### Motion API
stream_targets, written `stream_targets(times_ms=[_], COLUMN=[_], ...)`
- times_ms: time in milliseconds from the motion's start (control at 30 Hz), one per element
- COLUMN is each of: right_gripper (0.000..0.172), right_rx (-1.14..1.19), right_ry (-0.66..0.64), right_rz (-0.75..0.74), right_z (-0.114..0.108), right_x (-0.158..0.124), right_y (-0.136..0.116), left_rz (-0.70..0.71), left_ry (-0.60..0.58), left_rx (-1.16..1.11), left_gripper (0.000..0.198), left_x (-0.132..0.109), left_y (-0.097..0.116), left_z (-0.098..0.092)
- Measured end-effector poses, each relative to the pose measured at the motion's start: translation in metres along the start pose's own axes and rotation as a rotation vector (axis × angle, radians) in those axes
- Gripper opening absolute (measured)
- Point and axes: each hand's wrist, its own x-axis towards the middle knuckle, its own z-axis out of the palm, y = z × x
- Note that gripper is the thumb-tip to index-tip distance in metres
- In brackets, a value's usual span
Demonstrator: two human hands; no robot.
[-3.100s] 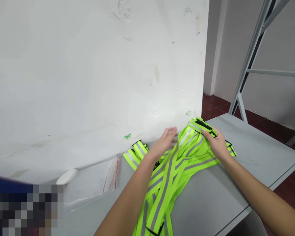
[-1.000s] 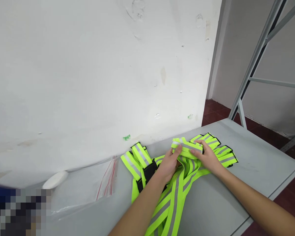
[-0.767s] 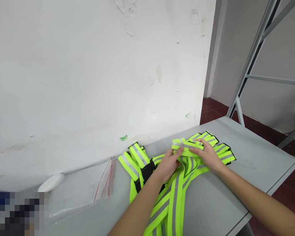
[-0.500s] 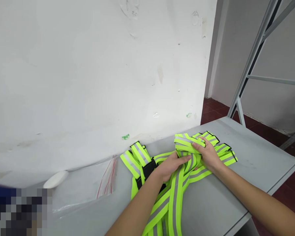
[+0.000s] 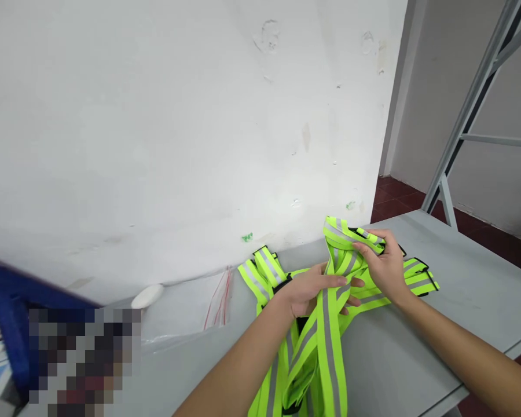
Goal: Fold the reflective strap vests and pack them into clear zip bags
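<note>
Bright yellow-green reflective straps [image 5: 330,347] with a grey stripe, apparently a strap-type safety vest, hang in a bunch between my hands. My left hand [image 5: 315,289] is wrapped round the bunched straps, thumb in front and fingertips showing behind. My right hand [image 5: 384,263] pinches the folded upper end, raised a little above the table. More reflective straps [image 5: 260,272] with black buckles lie under and left of my left hand. Further strap ends with black edging [image 5: 421,278] rest on the table beyond my right hand.
A grey table [image 5: 451,301] stands against a scuffed white wall [image 5: 178,116]. Left of the straps lie clear zip bags [image 5: 186,307] with red seals and a white oval object [image 5: 147,296]. A blue frame [image 5: 13,313] is at far left, a metal rack [image 5: 469,116] at right.
My right hand has lifted the folded end of the straps slightly. The left hand's fingers now show behind the bunch. The view has shifted left, bringing the blue frame further in.
</note>
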Motion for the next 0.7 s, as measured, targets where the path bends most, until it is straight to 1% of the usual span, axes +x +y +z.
stream_targets(times_ms=[100, 200, 300, 400, 467, 567, 700], right_gripper=[0.027, 0.028, 0.031, 0.036, 0.039, 0.041, 0.041], right_rx=[-0.014, 0.004, 0.041, 0.101, 0.118, 0.131, 0.157], right_ry=[0.009, -0.008, -0.023, -0.029, -0.057, -0.095, -0.098], right_rz=[-0.071, -0.041, 0.106, 0.28, 0.348, 0.408, 0.427], right_z=[0.009, 0.018, 0.022, 0.022, 0.021, 0.022, 0.023], right_x=[0.006, 0.007, 0.005, 0.002, -0.001, -0.005, -0.008], right_y=[-0.006, -0.01, -0.01, -0.005, -0.002, 0.0, 0.0], left_rz=[-0.032, -0.032, -0.017, 0.002, 0.023, 0.05, 0.077], left_ry=[0.004, 0.088, 0.127, 0.126, 0.153, 0.188, 0.098], left_rx=[-0.047, -0.045, -0.013, 0.065, 0.141, 0.234, 0.19], left_gripper=[0.054, 0.056, 0.062, 0.059, 0.057, 0.058, 0.056], left_x=[-0.014, -0.036, -0.058, -0.072, -0.077, -0.079, -0.075], left_y=[-0.004, -0.009, -0.013, -0.018, -0.02, -0.019, -0.017], left_z=[-0.006, -0.007, -0.008, -0.014, -0.021, -0.027, -0.027])
